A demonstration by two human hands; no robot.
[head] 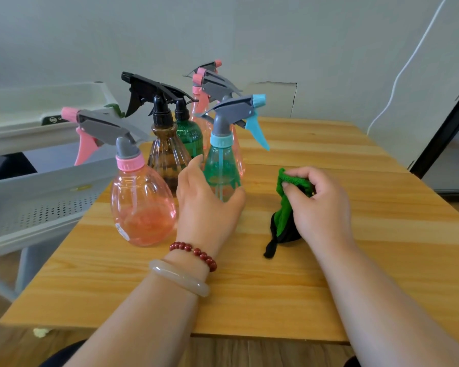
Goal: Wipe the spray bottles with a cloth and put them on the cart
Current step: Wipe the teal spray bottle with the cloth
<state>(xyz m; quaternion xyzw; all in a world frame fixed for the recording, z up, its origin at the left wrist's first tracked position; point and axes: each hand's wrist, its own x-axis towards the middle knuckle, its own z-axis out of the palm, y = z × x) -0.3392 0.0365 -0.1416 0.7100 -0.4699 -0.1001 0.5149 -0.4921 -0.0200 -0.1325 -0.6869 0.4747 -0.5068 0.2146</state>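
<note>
Step shown: picking up a bottle to wipe it. All the bottles in view stand on the counter [329, 144], and none shows on the visible parts of the cart.

Lower centre: your left hand [207, 200] is curved round the lower body of the teal bottle [220, 165], with the thumb across its front and the fingers on its left side. How firm the hold is cannot be told. Right of centre: your right hand [321, 205] pinches the bunched green cloth [293, 182], and the cloth's dark lower end rests on the counter.

Next move, as a judgement: lift the teal bottle straight up, bring it right to the cloth and rub it down, then carry it left to the cart.

Clearances:
- **Near bottles:** the pink bottle [143, 207] stands just beside your left hand.
- **Behind the hand:** the brown bottle [167, 157] and the green bottle [188, 136] crowd close, and their trigger heads overlap.
- **Farther back:** more pink bottles [204, 99] stand behind the teal one.
- **Open room:** it lies on the right and near parts of the counter.
- **Cart:** the cart [37, 205] sits at the left of the frame, against the counter's left edge, so the path to it passes over the pink bottle.
</note>
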